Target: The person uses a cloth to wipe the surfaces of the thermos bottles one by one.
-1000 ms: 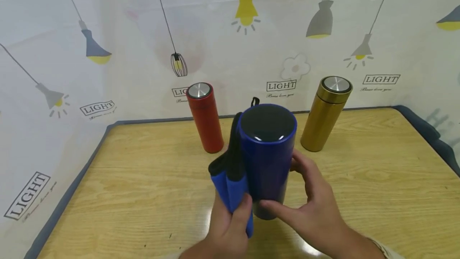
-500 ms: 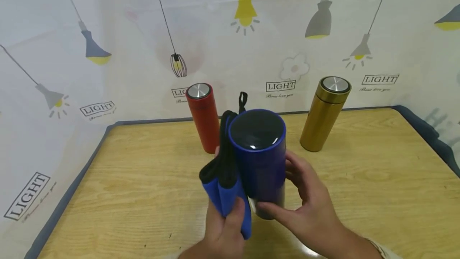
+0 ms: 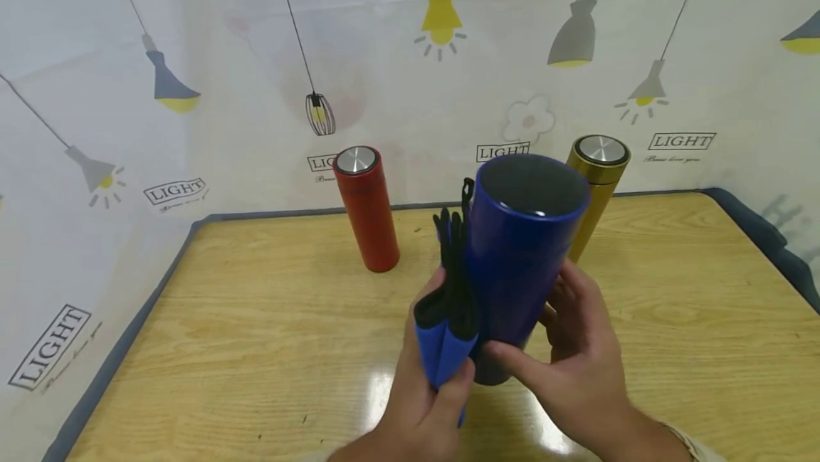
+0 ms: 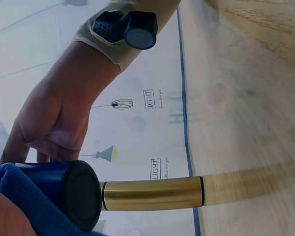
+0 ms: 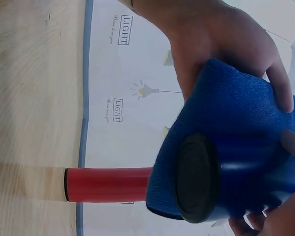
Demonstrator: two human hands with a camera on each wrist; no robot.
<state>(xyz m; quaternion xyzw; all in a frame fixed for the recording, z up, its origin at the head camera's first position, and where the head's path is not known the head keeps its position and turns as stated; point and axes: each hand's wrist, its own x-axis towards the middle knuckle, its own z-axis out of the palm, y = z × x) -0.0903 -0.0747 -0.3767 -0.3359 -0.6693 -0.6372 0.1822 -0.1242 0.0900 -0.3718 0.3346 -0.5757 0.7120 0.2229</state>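
A dark blue vacuum flask with a black shiny top is held up above the table, leaning to the right. My right hand grips it low on its right side, thumb at the front. Against the flask's left side lies a folded blue cloth with black edging and a hanging loop. My left hand holds this cloth, thumb in front. From the right wrist view, the cloth wraps partly around the flask, whose dark round base shows. Some fingers of both hands are hidden behind cloth and flask.
A red flask with a silver lid stands upright at the back left of the wooden table. A gold flask stands at the back right, partly hidden by the blue one. A lamp-printed sheet hangs behind the table.
The blue flask and cloth shifted slightly left, then right and upward, and the flask tilts more to the right. It now overlaps the gold flask. Both hands keep their hold.
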